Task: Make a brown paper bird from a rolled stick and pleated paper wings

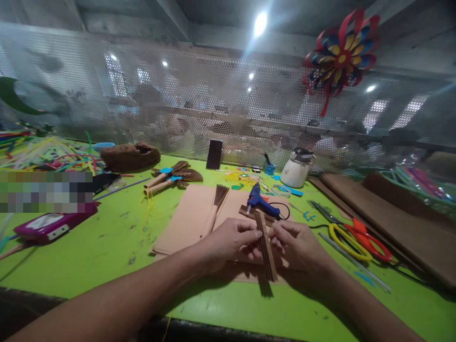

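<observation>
My left hand (237, 240) is closed on a narrow pleated strip of brown paper (268, 256), thumb on its upper face, fingers underneath. Close to the strip's right edge is my right hand (297, 240), its thumb and fingers pinched together; what they grip, if anything, is hidden. Under both hands lie light brown paper sheets (178, 213). A blue glue gun (262, 202) rests at the back of these sheets, over another pleated brown piece (245, 210). To the left of my hands lies a brown paper fan with a rolled handle (216, 206).
Scissors with yellow handles (349, 242) and orange-red ones (370, 242) lie right, beside brown sheets (342, 190). Finished-looking fans (174, 175), a phone (214, 154) and a white jug (295, 168) stand or lie farther back. A purple power strip (53, 225) is left.
</observation>
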### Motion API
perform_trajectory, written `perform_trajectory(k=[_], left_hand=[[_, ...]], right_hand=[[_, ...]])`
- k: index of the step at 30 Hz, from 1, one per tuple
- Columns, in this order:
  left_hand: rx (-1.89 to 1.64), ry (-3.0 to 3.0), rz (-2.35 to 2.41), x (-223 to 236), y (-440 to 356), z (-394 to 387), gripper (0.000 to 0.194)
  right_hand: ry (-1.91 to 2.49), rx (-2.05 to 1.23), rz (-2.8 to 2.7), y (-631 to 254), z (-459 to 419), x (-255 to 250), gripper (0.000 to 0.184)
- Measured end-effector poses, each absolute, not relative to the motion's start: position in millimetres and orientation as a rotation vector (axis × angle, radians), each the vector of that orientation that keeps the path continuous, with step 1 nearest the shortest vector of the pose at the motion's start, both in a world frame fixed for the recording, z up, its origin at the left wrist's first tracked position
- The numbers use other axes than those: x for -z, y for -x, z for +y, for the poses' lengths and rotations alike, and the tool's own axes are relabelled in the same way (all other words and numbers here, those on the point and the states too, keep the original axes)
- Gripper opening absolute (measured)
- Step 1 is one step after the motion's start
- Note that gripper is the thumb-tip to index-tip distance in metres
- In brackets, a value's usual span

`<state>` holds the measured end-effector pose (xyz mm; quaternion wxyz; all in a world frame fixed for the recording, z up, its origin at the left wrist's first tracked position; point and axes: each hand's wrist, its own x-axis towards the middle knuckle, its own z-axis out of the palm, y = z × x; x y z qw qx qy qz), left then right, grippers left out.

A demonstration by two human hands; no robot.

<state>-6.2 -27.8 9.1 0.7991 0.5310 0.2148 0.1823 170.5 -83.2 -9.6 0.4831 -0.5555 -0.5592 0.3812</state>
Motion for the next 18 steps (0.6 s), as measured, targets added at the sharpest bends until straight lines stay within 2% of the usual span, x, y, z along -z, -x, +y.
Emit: perform_trajectory(k=[8, 18], left_hand=[[-0.271, -1.222, 0.462, -1.7, 8.1, -24.8, 0.030], [-0.309, -1.196, 0.443, -4.5, 7.8, -26.6, 0.030]], right_hand=[[1.210, -1.186, -1.250, -160.9, -88.3, 12.5, 0.027], [1.123, -1.303, -1.133, -163.8, -91.0, 12.9, 0.024]])
